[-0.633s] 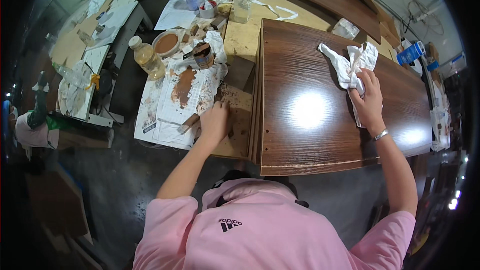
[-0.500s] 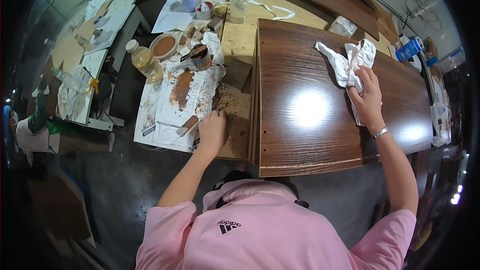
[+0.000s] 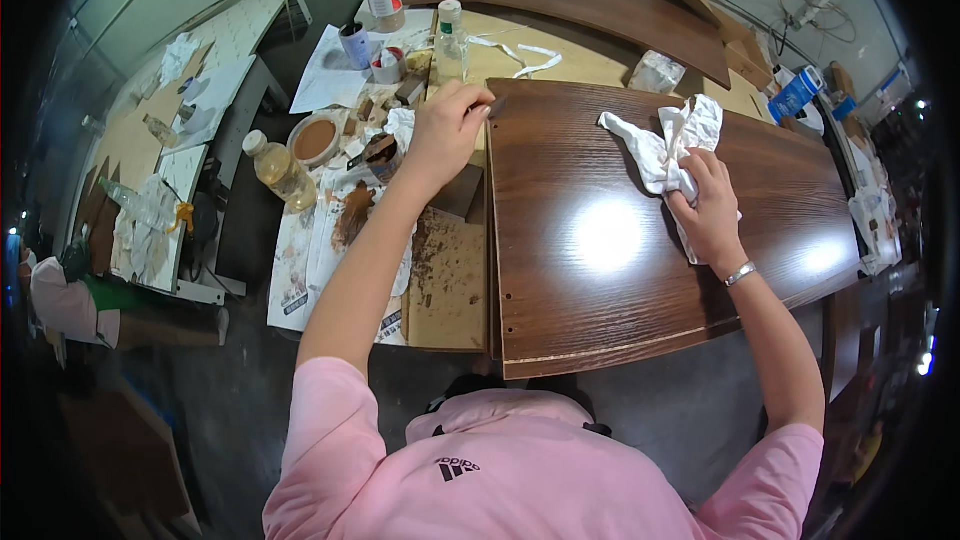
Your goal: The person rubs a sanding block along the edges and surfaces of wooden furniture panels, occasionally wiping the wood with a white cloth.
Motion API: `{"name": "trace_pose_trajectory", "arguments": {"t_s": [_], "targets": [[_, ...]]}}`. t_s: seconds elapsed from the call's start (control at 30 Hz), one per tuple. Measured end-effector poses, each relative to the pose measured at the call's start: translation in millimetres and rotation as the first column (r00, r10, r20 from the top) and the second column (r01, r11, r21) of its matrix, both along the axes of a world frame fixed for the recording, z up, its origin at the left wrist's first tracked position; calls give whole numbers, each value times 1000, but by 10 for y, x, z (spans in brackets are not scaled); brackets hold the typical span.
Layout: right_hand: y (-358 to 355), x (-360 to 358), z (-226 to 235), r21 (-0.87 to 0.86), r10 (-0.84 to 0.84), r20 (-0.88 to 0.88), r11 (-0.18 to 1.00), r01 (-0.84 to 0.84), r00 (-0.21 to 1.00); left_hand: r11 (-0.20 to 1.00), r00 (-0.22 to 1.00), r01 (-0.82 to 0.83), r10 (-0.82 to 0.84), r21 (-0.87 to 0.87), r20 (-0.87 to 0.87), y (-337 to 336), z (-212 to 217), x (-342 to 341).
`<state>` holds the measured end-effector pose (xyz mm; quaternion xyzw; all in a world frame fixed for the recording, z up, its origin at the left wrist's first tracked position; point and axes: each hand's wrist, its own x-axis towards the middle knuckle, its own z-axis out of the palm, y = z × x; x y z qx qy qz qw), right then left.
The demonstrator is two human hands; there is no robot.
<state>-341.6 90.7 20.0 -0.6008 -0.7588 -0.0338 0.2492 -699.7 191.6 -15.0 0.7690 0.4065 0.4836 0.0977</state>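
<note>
A dark brown wood-grain panel (image 3: pixel 580 160), the top one of a stack, lies in front of me with a glossy light reflection on it. My right hand (image 3: pixel 708 208) is closed on a crumpled white cloth (image 3: pixel 665 155), pressing it to the panel's right part. At the panel's far left corner, my left hand (image 3: pixel 452 135) has its fingers pinched together against the edge. Whatever is between those fingers is too small to make out. Below the left wrist, an opened tin (image 3: pixel 383 162) stands on stained paper beside a round tub of brown paste (image 3: pixel 316 141).
Left of the panel are a bottle of yellowish liquid (image 3: pixel 282 175), a clear bottle (image 3: pixel 451 45) and small brown blocks. Farther back lie another long brown panel (image 3: pixel 560 0) and a white strip (image 3: pixel 530 63). A blue canister (image 3: pixel 795 93) lies at right. Another person (image 3: pixel 70 300) is at far left.
My left hand has moved from the near end of the stained paper, up and away, to the panel's far left corner. My right hand stays on the cloth. The view has shifted slightly.
</note>
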Motion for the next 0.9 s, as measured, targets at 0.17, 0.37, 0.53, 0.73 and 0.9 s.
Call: {"name": "trace_pose_trajectory", "arguments": {"t_s": [0.17, 0.37, 0.53, 0.73, 0.9], "targets": [[-11, -29, 19, 16, -8, -20, 1000, 8, 1000, 999, 996, 19, -16, 30, -83, 209, -4, 49], [-14, 54, -16, 36, -38, -15, 999, 38, 999, 972, 954, 232, -222, 24, -199, -595, 126, 81], [14, -11, 6, 40, -19, -12, 999, 19, 1000, 985, 983, 173, -174, -25, -56, -374, 121, 17], [-25, 27, -1, 32, -38, -26, 999, 39, 999, 979, 963, 190, -171, 78, -210, -931, 133, -41], [22, -14, -18, 45, -34, -24, 998, 35, 999, 959, 942, 282, -275, 8, -194, -811, 212, -89]]}}
